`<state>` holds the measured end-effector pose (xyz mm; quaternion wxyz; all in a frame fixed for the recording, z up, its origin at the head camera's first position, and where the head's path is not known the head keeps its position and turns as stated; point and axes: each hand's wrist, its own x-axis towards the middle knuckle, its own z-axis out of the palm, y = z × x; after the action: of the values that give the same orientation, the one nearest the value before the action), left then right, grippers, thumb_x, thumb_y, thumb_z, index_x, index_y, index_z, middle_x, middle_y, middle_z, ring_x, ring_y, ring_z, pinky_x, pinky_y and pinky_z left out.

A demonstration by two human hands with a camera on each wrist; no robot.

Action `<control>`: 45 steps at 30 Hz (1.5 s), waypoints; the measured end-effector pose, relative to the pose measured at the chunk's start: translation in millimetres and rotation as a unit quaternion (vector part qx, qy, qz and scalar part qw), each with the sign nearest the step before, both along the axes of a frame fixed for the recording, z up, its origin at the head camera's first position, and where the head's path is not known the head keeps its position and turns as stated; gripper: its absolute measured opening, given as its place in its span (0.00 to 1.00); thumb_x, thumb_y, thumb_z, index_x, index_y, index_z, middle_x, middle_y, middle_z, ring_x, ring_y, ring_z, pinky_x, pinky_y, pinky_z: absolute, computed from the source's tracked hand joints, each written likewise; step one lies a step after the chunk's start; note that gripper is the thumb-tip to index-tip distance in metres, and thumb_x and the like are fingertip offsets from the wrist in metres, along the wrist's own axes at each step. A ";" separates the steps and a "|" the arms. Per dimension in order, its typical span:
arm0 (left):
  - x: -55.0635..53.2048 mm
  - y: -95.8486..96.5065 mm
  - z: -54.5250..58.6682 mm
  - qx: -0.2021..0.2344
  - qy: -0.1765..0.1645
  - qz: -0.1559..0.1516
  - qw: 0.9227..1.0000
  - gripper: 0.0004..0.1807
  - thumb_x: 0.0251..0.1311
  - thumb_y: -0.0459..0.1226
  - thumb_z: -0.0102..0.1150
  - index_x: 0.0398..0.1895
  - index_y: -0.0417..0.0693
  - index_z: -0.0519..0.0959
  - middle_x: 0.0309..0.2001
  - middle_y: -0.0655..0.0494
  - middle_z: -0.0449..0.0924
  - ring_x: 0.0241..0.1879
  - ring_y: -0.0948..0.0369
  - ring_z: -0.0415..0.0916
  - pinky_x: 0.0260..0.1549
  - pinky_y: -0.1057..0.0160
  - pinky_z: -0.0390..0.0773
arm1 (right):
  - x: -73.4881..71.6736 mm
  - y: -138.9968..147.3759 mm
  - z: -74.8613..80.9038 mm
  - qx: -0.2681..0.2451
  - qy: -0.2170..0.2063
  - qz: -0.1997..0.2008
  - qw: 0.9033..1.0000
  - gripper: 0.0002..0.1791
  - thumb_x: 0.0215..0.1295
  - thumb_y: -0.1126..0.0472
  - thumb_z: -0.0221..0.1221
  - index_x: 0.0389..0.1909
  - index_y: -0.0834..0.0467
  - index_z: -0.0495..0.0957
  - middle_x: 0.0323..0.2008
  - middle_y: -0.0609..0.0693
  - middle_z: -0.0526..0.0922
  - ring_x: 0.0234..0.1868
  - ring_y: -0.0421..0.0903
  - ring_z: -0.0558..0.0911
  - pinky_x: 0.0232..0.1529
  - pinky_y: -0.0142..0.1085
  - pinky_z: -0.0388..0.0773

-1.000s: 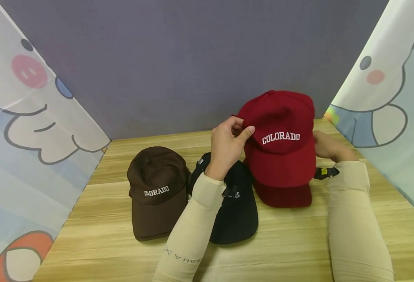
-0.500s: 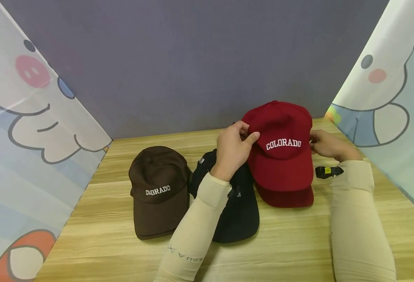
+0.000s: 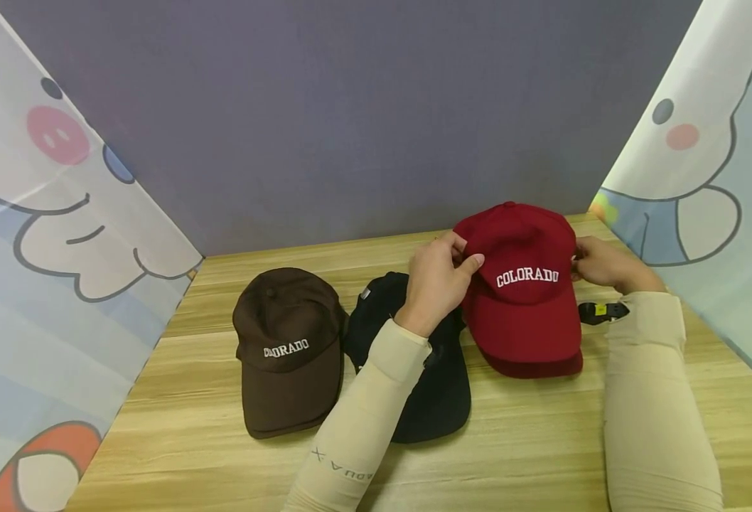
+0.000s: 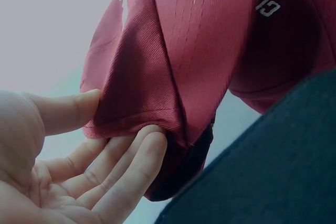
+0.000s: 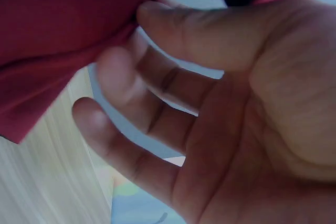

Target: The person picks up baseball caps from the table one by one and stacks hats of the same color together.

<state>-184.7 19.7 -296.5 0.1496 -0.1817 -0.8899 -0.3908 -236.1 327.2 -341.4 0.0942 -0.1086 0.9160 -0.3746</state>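
A red baseball cap [image 3: 526,320] lettered COLORADO is held between both hands, brim toward me. Under it shows the brim of a second red cap [image 3: 545,369], its crown hidden in the head view. My left hand [image 3: 438,281] pinches the upper cap's left lower edge; in the left wrist view, the thumb lies on the cloth [image 4: 139,87] and the fingers are beneath. On the other side, my right hand [image 3: 606,264] pinches the edge; the right wrist view shows thumb and index finger at the red cloth [image 5: 68,14], other fingers loosely bent.
A black cap [image 3: 436,405] lies left of the red caps, partly behind my left forearm. Left of it sits a brown cap [image 3: 293,391] with COLORADO lettering. The wooden table [image 3: 178,398] meets a grey back panel [image 3: 350,128] and cartoon-printed side panels [image 3: 56,235].
Both hands have lowered the upper red cap and shifted it slightly right, so it covers more of the red cap beneath. The black and brown caps have stayed in place.
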 end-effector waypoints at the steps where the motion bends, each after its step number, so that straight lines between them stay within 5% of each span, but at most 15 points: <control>1: 0.2 0.6 -0.5 -0.003 -0.001 0.000 1.000 0.09 0.65 0.44 0.69 0.39 0.49 0.83 0.31 0.59 0.86 0.29 0.67 0.76 0.28 0.73 0.71 | 0.3 -0.1 0.2 -0.004 -0.004 -0.003 1.000 0.13 0.68 0.78 0.43 0.49 0.77 0.72 0.32 0.47 0.81 0.30 0.34 0.78 0.36 0.32 0.80; 10: -0.2 5.2 -7.0 -0.005 -0.026 -0.006 1.000 0.09 0.66 0.43 0.67 0.41 0.48 0.82 0.31 0.59 0.85 0.29 0.68 0.74 0.26 0.73 0.70 | -0.2 0.3 4.3 -0.029 -0.009 -0.020 0.999 0.22 0.75 0.72 0.38 0.65 0.76 0.64 0.36 0.38 0.80 0.34 0.29 0.80 0.42 0.30 0.82; 16: -1.5 8.3 -9.7 -0.001 -0.036 -0.005 0.999 0.10 0.66 0.44 0.67 0.41 0.48 0.82 0.31 0.59 0.85 0.29 0.68 0.75 0.27 0.73 0.71 | 1.5 6.0 4.5 -0.043 -0.007 -0.020 0.999 0.23 0.81 0.64 0.37 0.68 0.74 0.64 0.37 0.32 0.78 0.36 0.29 0.81 0.42 0.30 0.83; 25: -5.0 12.3 -14.0 -0.029 -0.039 -0.004 0.999 0.11 0.67 0.45 0.66 0.43 0.47 0.82 0.31 0.58 0.85 0.30 0.66 0.74 0.28 0.72 0.70 | 21.8 18.4 22.6 -0.082 -0.054 0.011 0.995 0.14 0.83 0.60 0.43 0.61 0.44 0.68 0.40 0.32 0.83 0.42 0.35 0.85 0.44 0.34 0.85; 32: -2.7 19.2 -17.8 -0.043 -0.030 -0.013 0.999 0.11 0.68 0.45 0.66 0.45 0.48 0.81 0.31 0.59 0.84 0.30 0.67 0.74 0.28 0.73 0.69 | 26.6 19.6 32.3 -0.060 -0.082 0.010 0.995 0.24 0.82 0.62 0.42 0.74 0.62 0.56 0.40 0.37 0.86 0.41 0.37 0.86 0.44 0.39 0.85; 45: 0.4 29.4 -30.4 -0.124 -0.026 0.002 0.992 0.22 0.68 0.41 0.64 0.63 0.49 0.71 0.43 0.50 0.88 0.41 0.54 0.87 0.36 0.62 0.83 | 18.8 13.2 22.0 -0.057 -0.142 0.011 0.988 0.28 0.81 0.65 0.41 0.74 0.72 0.49 0.50 0.59 0.87 0.43 0.43 0.88 0.47 0.52 0.86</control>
<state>-184.3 49.1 -326.9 0.1041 -0.1866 -0.9355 -0.2815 -217.3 340.4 -319.4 0.2211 -0.0697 0.8693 -0.4365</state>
